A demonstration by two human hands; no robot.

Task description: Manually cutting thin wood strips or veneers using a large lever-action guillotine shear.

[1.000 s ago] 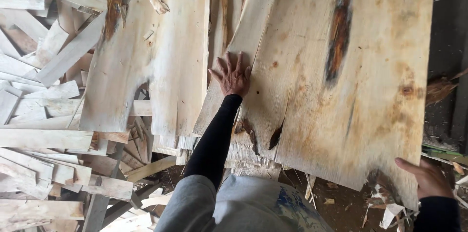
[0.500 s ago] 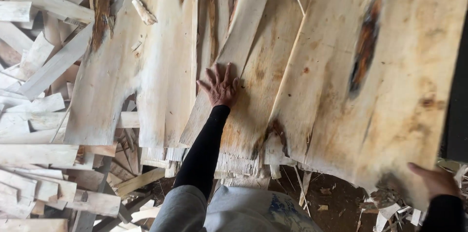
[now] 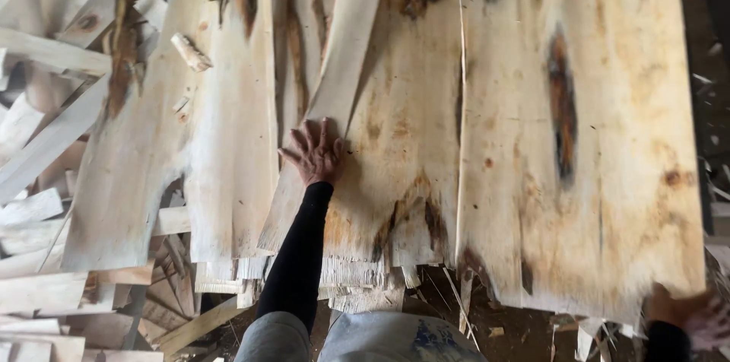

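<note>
My left hand (image 3: 315, 153) lies flat, fingers spread, on a narrow pale wood veneer strip (image 3: 334, 96) in the middle of a stack of thin sheets. A black sleeve covers that arm. My right hand (image 3: 688, 316) sits at the lower right, blurred, gripping the ragged near corner of a wide veneer sheet (image 3: 578, 141) with dark knot streaks. That wide sheet lies on top of the stack on the right. Another broad sheet (image 3: 220, 119) lies to the left of my left hand.
A loose heap of wood offcuts and strips (image 3: 46, 179) fills the left side. Splinters and scraps cover the dark ground (image 3: 502, 331) below the sheets' torn ends. My grey trousers (image 3: 380, 339) show at the bottom.
The wide sheet has swung from tilted to nearly straight. My right hand has gone lower and to the sheet's corner. My left hand stays pressed on the narrow strip.
</note>
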